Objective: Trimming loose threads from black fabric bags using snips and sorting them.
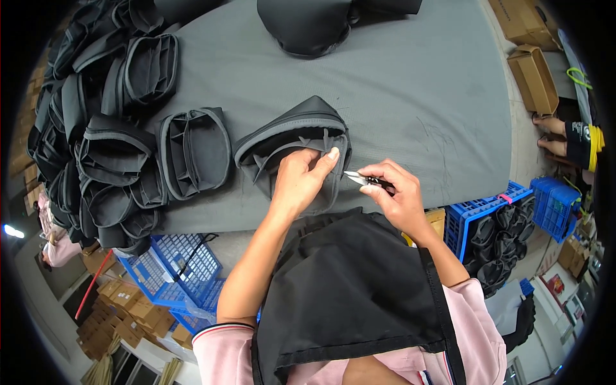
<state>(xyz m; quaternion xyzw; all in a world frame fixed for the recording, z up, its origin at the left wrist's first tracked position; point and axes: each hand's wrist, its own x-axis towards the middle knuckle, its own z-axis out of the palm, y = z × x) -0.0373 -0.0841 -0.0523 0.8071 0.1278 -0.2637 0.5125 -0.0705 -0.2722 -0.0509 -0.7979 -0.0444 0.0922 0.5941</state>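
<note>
A black zippered pouch [308, 119] lies opened in front of me on the grey-covered table. My left hand [301, 176] reaches into its mouth and pinches the inner edge of the pouch between thumb and fingers. Just to the right, my right hand [398, 192] is closed around small thread snips [359, 178] with a black grip. Their pointed metal blades face the pouch's right rim, close beside it; whether they touch cannot be made out. The fingertips of my left hand are partly hidden inside the pouch.
Black pouches [196, 154] are piled along the table's left side. A black bag [305, 29] lies at the far edge of the grey table [423, 83]. Blue crates [170, 269] stand below left, and another blue crate [481, 215] holds black pouches at right. Someone's legs [553, 135] show far right.
</note>
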